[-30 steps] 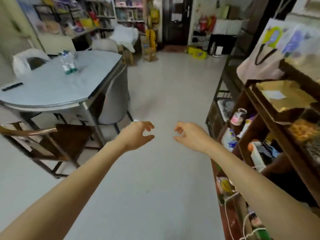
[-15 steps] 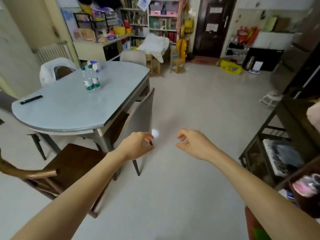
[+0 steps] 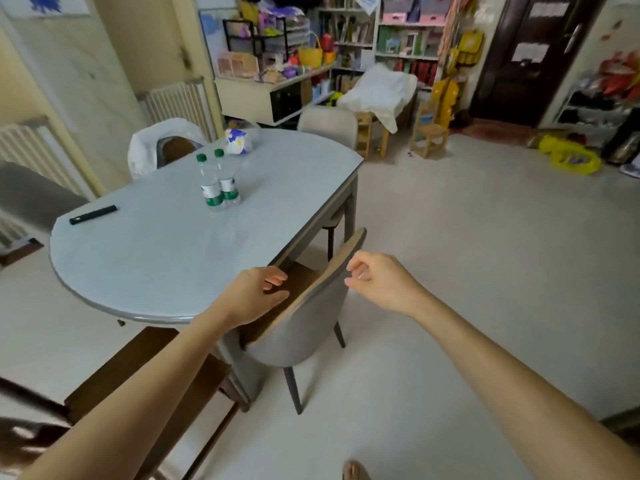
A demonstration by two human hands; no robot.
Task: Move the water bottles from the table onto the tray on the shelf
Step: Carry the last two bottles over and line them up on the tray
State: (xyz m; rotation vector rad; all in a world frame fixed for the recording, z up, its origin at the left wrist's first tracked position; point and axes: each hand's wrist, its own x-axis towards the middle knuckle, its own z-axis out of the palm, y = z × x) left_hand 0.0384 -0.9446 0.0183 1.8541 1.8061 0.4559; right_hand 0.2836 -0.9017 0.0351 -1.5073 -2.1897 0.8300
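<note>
Both arms reach forward over the floor, and neither grip holds anything. The left hand (image 3: 254,294) hangs with fingers loosely curled and apart, just over the near corner of the bench (image 3: 166,251). The right hand (image 3: 379,282) is level with it and a little apart, fingers loosely bent, thumb and forefinger close but pinching nothing.

Between the two hands, and just under them, stands a grey chair (image 3: 308,327) with its back tilted against the bench edge; it blocks the straight way in from this side. Below the left forearm a dark wooden chair (image 3: 138,375) is pushed up to the bench.

The two water bottles (image 3: 218,181), green-capped and upright, touch each other well beyond the left hand, near the middle of the bench top. Past them lies a crumpled white and blue bag (image 3: 239,140). Off to the left of the bottles lies a black remote (image 3: 92,214), near the bench's rim. Two more chairs stand at the far side, one draped in white plastic (image 3: 152,143). The tray and its shelf are out of view.
</note>
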